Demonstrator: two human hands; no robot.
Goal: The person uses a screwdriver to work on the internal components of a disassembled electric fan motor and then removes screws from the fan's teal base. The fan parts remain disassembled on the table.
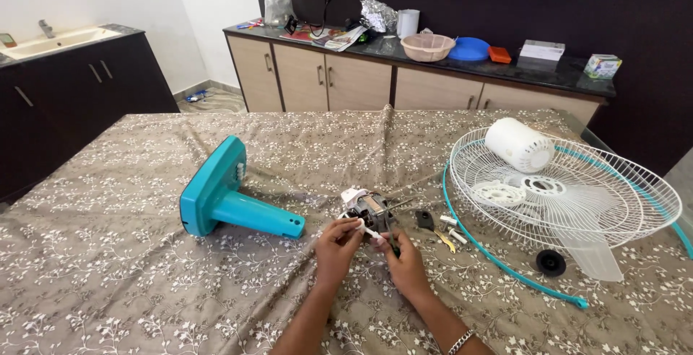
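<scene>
**Mia:** While both hands sit close together in the middle of the table, what are they doing?

**Sam:** The left hand [338, 241] has its fingers bent around a small white piece [367, 231]. It pinches it tight. The right hand [404, 260] is curled too, and a dark thin thing pokes out from it, maybe a tool. I cannot tell for sure what it is.

**Mia:** And what is just past the fingers?

**Sam:** A little fan motor [367, 208], grey and white. It lies on the flowery cloth [108, 254], touching the fingertips. I think the hands stay so near it because the white piece belongs to it.

**Mia:** What are those tiny bits beside it?

**Sam:** Small parts [442, 228], just to the right of the motor. They lie near, so they are easy to grab, I guess.

**Mia:** And the big blue thing?

**Sam:** That is the fan stand [224, 200], tipped on its side to the left, well apart from the hands.

**Mia:** On the right?

**Sam:** A round white wire grill [570, 189] lies flat with a blue ring around its edge. A white motor cover [518, 145] rests inside it, like in a bowl. A black knob [551, 262] sits by its near edge.

**Mia:** And far away?

**Sam:** A long counter [433, 62] with bowls and boxes.
</scene>
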